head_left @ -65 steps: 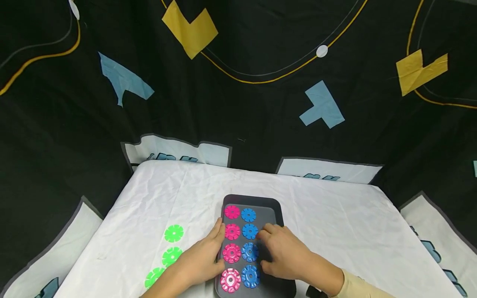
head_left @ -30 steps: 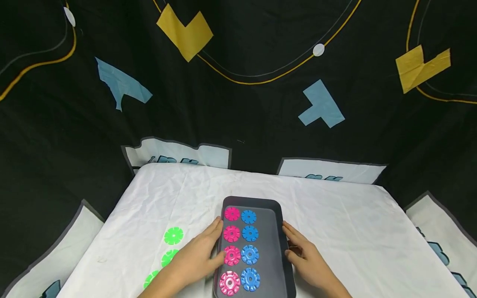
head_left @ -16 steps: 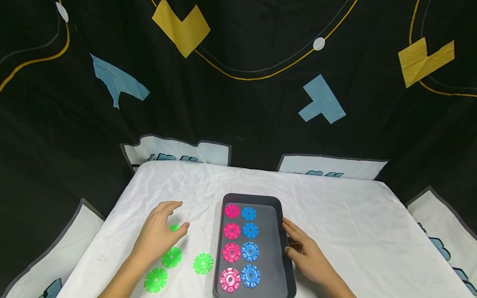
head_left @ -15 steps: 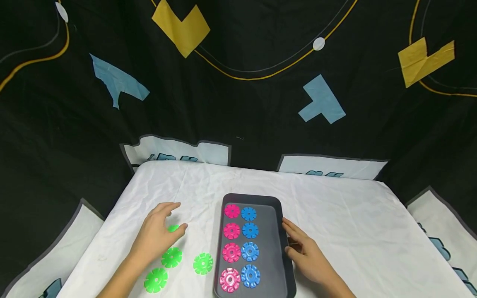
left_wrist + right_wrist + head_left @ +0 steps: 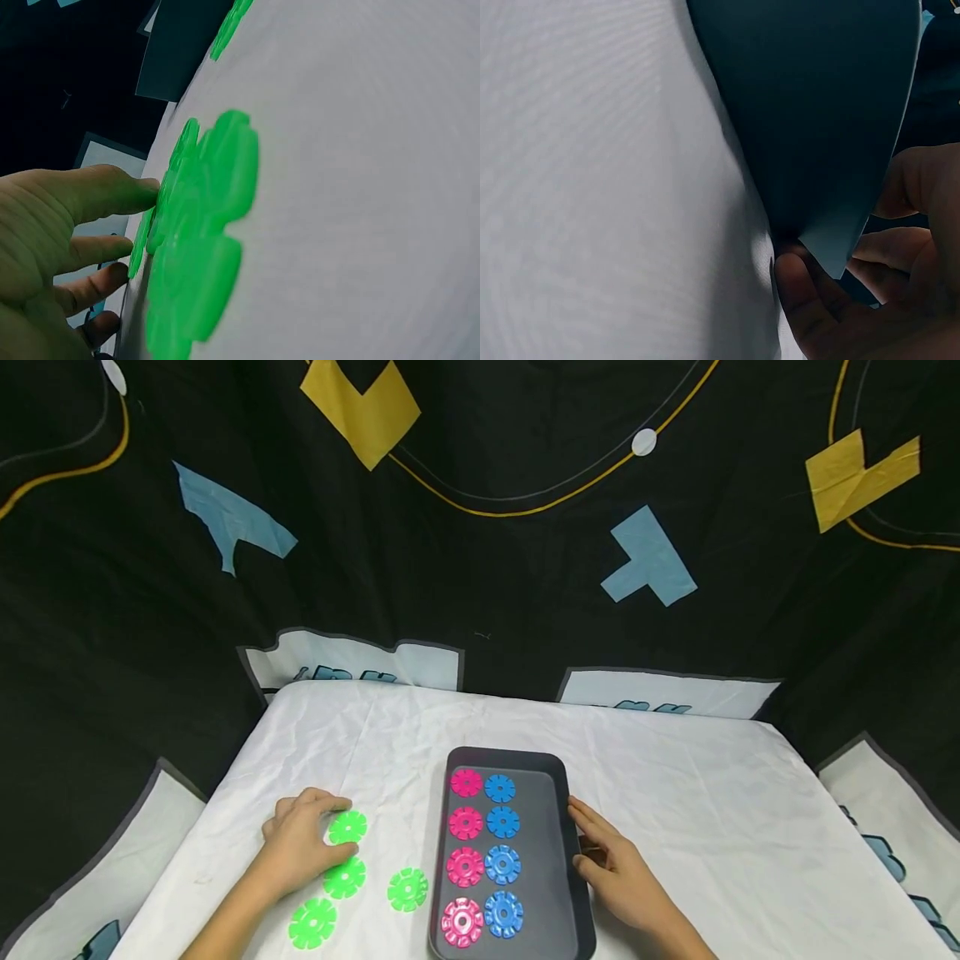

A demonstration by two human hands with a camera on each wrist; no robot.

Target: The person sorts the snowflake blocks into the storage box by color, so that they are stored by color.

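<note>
In the head view my left hand (image 5: pixel 296 843) lies at the column of green notched plastic discs, its thumb and fingers curled round the edge of the far green disc (image 5: pixel 348 827). The middle green disc (image 5: pixel 346 878) is just below the thumb and the near green disc (image 5: pixel 312 924) is closest to me. My right hand (image 5: pixel 615 868) rests its fingertips against the right side of a dark grey tray (image 5: pixel 551 860); in the right wrist view the fingers touch the tray wall (image 5: pixel 810 112). Inside are a column of pink discs (image 5: pixel 465 867) and one of blue discs (image 5: pixel 502 865).
Another green disc (image 5: pixel 408 890) lies on the white cloth (image 5: pixel 675 793) between the green column and the tray. A black curtain (image 5: pixel 525 602) hangs behind the table. The tray's right strip shows its bare grey floor.
My left hand has left the tray's left side, moved left over the green discs and come down around the far one. My right hand has gone from inside the tray to its right side.
</note>
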